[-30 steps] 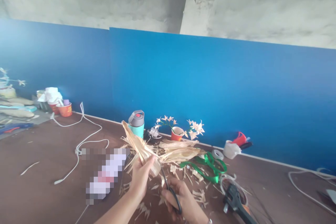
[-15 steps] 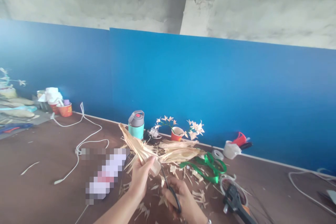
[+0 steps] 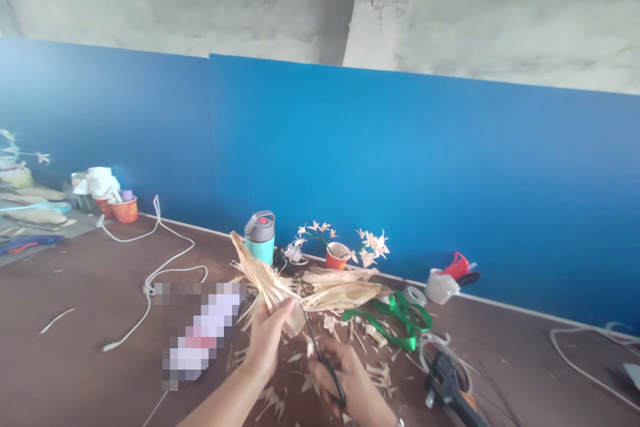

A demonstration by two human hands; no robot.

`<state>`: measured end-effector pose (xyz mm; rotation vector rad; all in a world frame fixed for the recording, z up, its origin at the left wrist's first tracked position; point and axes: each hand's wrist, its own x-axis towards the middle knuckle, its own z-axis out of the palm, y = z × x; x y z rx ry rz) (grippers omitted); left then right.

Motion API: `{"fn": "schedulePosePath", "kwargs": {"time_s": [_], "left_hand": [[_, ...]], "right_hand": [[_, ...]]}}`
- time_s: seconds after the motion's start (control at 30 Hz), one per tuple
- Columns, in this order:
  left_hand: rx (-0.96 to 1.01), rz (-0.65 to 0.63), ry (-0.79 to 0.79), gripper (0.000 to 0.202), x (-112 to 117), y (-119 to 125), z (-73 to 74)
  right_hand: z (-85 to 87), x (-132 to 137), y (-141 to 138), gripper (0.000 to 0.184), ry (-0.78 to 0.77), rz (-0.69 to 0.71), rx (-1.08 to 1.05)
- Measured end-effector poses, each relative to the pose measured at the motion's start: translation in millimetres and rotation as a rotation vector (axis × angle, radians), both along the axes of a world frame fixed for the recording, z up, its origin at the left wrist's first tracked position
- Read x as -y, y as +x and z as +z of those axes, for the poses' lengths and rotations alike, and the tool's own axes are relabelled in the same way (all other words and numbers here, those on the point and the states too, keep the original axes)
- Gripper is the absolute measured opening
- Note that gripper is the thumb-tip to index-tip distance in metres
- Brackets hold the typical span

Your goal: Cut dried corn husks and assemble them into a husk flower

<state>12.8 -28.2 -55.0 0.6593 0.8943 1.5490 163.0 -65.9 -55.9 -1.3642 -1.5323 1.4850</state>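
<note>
My left hand (image 3: pixel 267 337) is closed on a dried corn husk (image 3: pixel 259 275), thumb on top, with the husk's long end pointing up and left. In my right hand (image 3: pixel 343 377) are black-handled scissors (image 3: pixel 327 367), their blades reaching up to the husk's right edge beside my left fingers. Several cut husk scraps (image 3: pixel 380 377) lie on the brown table around and beneath both hands. More whole corn husks (image 3: pixel 340 293) rest just beyond them. A red paper cup (image 3: pixel 337 257) behind these holds pale flowers (image 3: pixel 373 247) on green stems.
A turquoise bottle (image 3: pixel 259 247) stands at the back. Green ribbon (image 3: pixel 407 320), a tape roll (image 3: pixel 415 295) and a black glue gun (image 3: pixel 445 380) lie to the right. White cable (image 3: pixel 173 263) loops across the left side. A blue partition (image 3: pixel 400 160) rises behind the table.
The corn husk in my left hand has tilted very slightly to the right. Both hands and the scissors stay almost where they were.
</note>
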Motion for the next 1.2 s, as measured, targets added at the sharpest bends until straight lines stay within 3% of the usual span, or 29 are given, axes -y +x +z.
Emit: {"fn": "schedulePosePath", "kwargs": {"time_s": [0.33,0.73,1.2], "left_hand": [[-0.049,0.015,-0.022,0.025,-2,-3,3.8],[-0.094,-0.094,-0.114,0.025,-7,-11,6.4],[-0.125,-0.145,-0.122,0.026,-9,-14,5.0]], "right_hand": [[-1.2,-1,2,0.029,-0.002,0.026,0.029],[4.8,-1,8,0.016,0.003,0.081,0.054],[5.2,-1,10,0.024,-0.012,0.104,0.101]]}}
